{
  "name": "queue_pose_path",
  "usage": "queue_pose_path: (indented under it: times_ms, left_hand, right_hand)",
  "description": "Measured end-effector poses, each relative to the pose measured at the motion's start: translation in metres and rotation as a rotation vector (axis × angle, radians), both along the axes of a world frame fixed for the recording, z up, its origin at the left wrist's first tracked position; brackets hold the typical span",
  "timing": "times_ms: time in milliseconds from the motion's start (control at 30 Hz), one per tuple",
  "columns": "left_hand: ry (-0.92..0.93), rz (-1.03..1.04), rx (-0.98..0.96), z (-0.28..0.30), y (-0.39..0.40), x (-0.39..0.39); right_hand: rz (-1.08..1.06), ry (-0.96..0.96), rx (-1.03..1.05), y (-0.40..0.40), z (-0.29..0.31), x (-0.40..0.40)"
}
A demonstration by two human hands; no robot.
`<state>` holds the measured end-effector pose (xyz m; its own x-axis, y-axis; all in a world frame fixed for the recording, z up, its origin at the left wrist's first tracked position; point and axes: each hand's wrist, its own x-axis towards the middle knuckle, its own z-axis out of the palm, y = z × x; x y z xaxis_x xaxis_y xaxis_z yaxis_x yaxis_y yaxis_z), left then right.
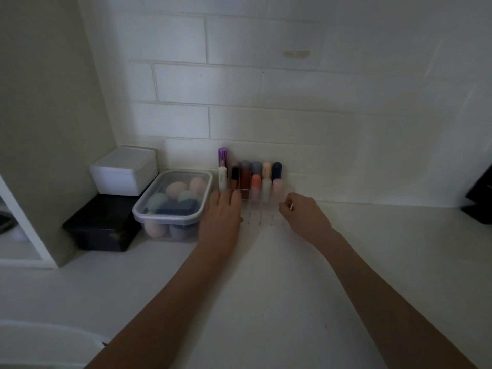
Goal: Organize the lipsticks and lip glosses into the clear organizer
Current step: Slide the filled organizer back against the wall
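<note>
The clear organizer [259, 214] stands on the white counter against the tiled wall. Several lipsticks and lip glosses stand upright in its back rows, among them a purple tube [222, 156], a white tube [222, 177], a coral one [256, 185] and a dark blue one [277, 170]. The front cells look empty. My left hand [223, 211] rests on the organizer's left side, fingers curled around it. My right hand [300, 211] grips the right side, fingers bent at its edge.
A clear lidded tub of makeup sponges [173, 202] sits directly left of the organizer. Further left a white box [123, 170] is stacked on a black box [103, 225]. A dark object [479, 198] lies at the right edge. A cabinet wall rises at the left.
</note>
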<state>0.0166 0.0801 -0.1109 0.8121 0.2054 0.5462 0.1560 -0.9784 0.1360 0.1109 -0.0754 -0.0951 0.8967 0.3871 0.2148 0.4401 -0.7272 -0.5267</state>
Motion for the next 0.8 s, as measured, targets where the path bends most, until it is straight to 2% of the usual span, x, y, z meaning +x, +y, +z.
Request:
queue_pose_path:
  times_ms: [133,233,333,500,633,700,733,800]
  left_hand:
    - [0.019,-0.001,-0.074,-0.007,-0.002,0.0]
    - [0.003,0.01,-0.091,-0.011,-0.001,0.002]
    - [-0.032,-0.023,-0.153,-0.012,0.001,0.003]
    - [-0.089,-0.046,-0.17,-0.012,0.003,0.003]
    - [-0.122,-0.06,-0.188,-0.013,0.003,0.003]
    - [-0.158,-0.064,-0.203,-0.012,0.002,0.004]
    - [-0.182,-0.07,-0.204,-0.012,0.001,0.004]
    - [-0.248,-0.104,-0.247,-0.013,0.0,0.005]
  right_hand:
    - [-0.135,-0.391,0.143,0.004,0.005,-0.011]
    - [0.102,-0.52,0.203,0.025,0.027,-0.011]
    - [0.304,-0.552,0.07,0.054,0.042,-0.003]
    - [0.412,-0.51,0.0,0.096,0.049,0.017]
    - [0.433,-0.496,-0.196,0.117,0.052,0.022]
    - [0.423,-0.509,-0.152,0.117,0.054,0.02]
    - [0.414,-0.501,-0.065,0.115,0.057,0.02]
    - [0.353,-0.409,0.249,0.104,0.064,0.015]
